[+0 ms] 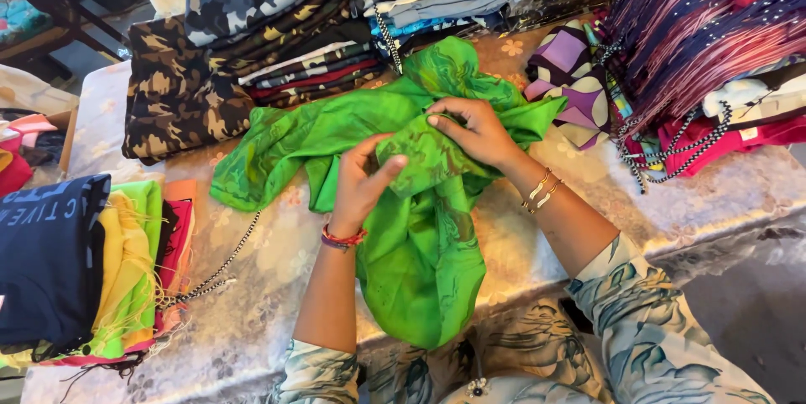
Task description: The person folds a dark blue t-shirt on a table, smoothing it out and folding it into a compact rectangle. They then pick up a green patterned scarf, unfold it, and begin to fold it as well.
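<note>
A bright green patterned cloth (pixel 420 236) lies spread and bunched across the middle of the table, its lower part hanging over the front edge. My left hand (pixel 361 181), with a red thread band at the wrist, pinches a fold of the cloth between thumb and fingers. My right hand (pixel 474 131), wearing gold bangles, grips the same fold from the right, fingers curled into the fabric. Both hands meet at the cloth's centre.
Stacks of folded camouflage and striped fabric (pixel 252 26) fill the back. A purple fringed pile (pixel 705 26) and a purple-patterned cloth (pixel 571 76) sit at the right. A stack of navy, yellow and green cloths (pixel 84 270) lies at the left. A floral table cover (pixel 269 270) shows beneath.
</note>
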